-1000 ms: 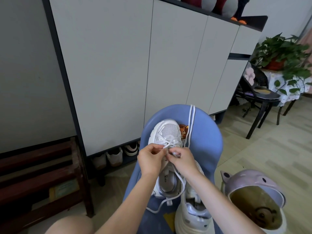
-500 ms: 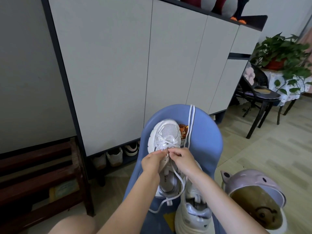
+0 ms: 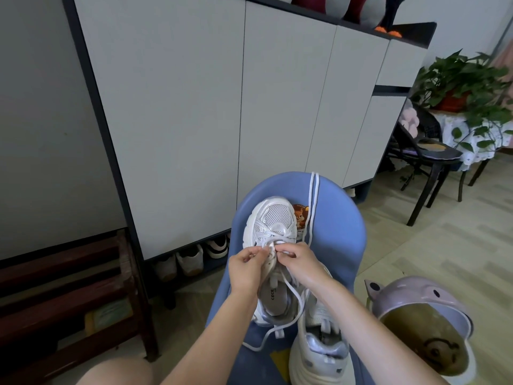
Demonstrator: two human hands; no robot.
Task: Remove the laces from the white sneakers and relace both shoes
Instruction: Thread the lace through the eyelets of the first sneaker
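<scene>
Item: white sneaker (image 3: 273,234), lying toe-far on a blue chair seat (image 3: 341,245). The first crossings of its lace (image 3: 291,294) show at the toe end; the slack runs back across the open mouth and ends in a loop at the near-left edge of the seat.

Item: left hand (image 3: 248,269). Fingers curled at the left eyelet row, pinching the flap or the lace; which one cannot be told.

Item: right hand (image 3: 301,263). Fingertips pressed together on the lace at the right eyelet row.

Item: second sneaker (image 3: 319,354), heel-near, just right of the first and touching it. Its lacing is hidden behind the right forearm.

Item: loose lace (image 3: 312,207), doubled, draped over the far rim of the seat, right of the toe.

Step, as judged: relacing the first shoe, low rows done, upper rows open. The next move calls for a steadied flap, the lace tip fed through the next eyelet, then the slack drawn through.

Room: the seat is narrow, and both shoes fill its middle. The cabinet (image 3: 194,120) stands close behind. A lavender bin (image 3: 410,295) sits near right. Open floor lies far right.
</scene>
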